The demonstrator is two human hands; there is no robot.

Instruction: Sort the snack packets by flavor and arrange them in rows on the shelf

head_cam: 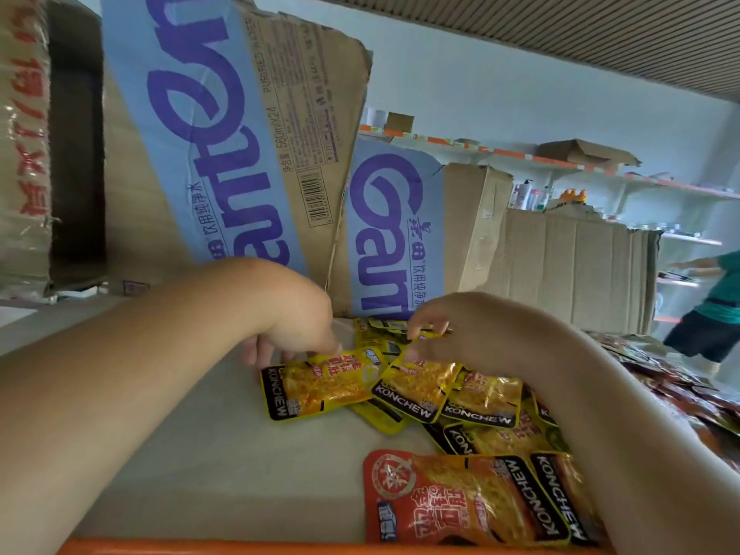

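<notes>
Centrally, a pale shelf [192,454] with an orange front edge [200,547] carries the snack packets. Both forearms reach away from the viewer to a loose heap of yellow packets [486,398] at centre right, all overlapping and lying at different angles.

The left hand [292,314] is turned palm down with its fingers curled. Their tips touch the far edge of the leftmost yellow packet [320,388], which lies flat on the shelf. Whether the thumb closes under that edge cannot be told.

The right hand [472,334] has thumb and forefinger bent toward each other. The thumb tip rests on the far corner of the neighbouring yellow packet [416,390], and the forefinger is over packets farther back. A firm pinch cannot be confirmed.

An orange-red packet [460,502] lies nearest, just beside the front edge and under the right forearm. Darker red packets [680,390] spread at the far right.

Printed cardboard boxes [224,134] stand along the far side of the shelf. Beyond them are wall shelves [640,178] and another person [712,310].
</notes>
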